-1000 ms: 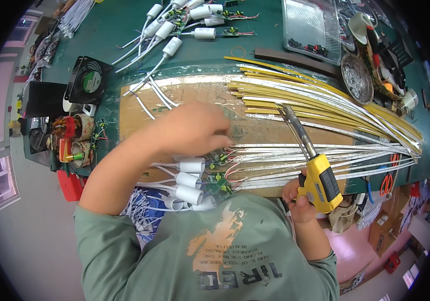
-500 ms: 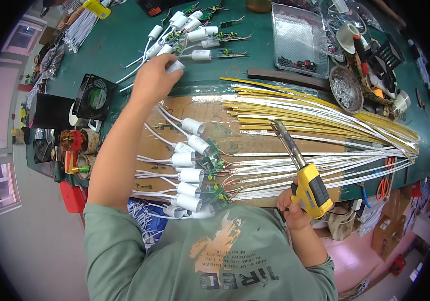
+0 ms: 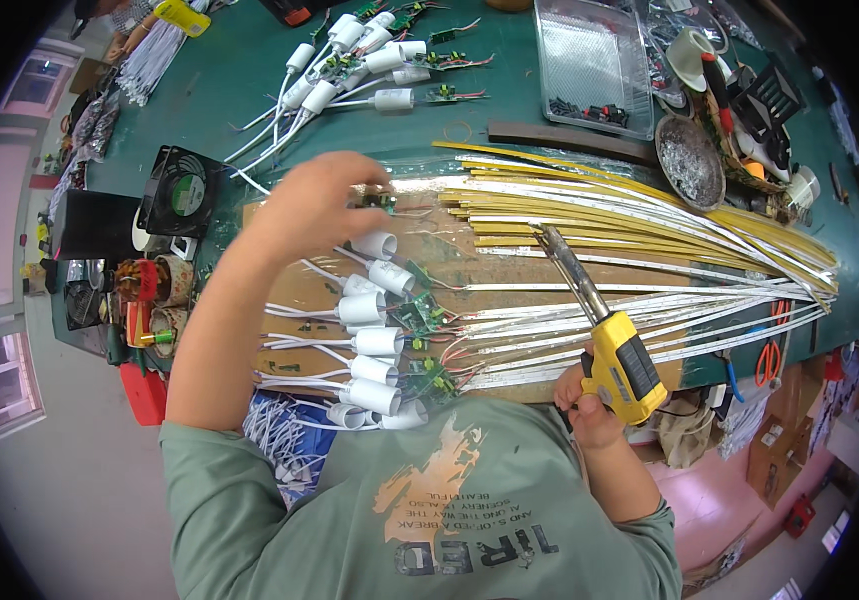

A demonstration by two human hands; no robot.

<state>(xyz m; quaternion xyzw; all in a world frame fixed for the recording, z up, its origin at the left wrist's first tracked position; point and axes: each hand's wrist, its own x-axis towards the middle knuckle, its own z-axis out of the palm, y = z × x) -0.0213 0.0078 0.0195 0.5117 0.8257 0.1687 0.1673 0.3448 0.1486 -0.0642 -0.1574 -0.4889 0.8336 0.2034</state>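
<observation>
My left hand (image 3: 321, 208) is closed round a piece at the far end of the near row. A small green circuit board (image 3: 381, 201) with thin wires pokes out past its fingertips, while the rest of the piece is hidden by the hand. Just below lie several white plastic cylinders (image 3: 377, 342) with white cables, and green boards (image 3: 423, 315) wired to white LED strips (image 3: 519, 325). In my right hand (image 3: 589, 408) is a yellow and black soldering gun (image 3: 625, 368). Its metal tip points up and left over the strips.
More white cylinders with boards (image 3: 389, 60) lie at the back. Yellow-backed strips (image 3: 569, 205) fan out on the right, below a clear plastic tray (image 3: 594, 60) and a metal bowl (image 3: 690, 162). A black fan (image 3: 186, 195) stands at left, above a red container (image 3: 143, 393).
My left hand has come nearer from the back pile, carrying a white cylinder with its board down to the near row. The soldering gun has stayed almost where it was.
</observation>
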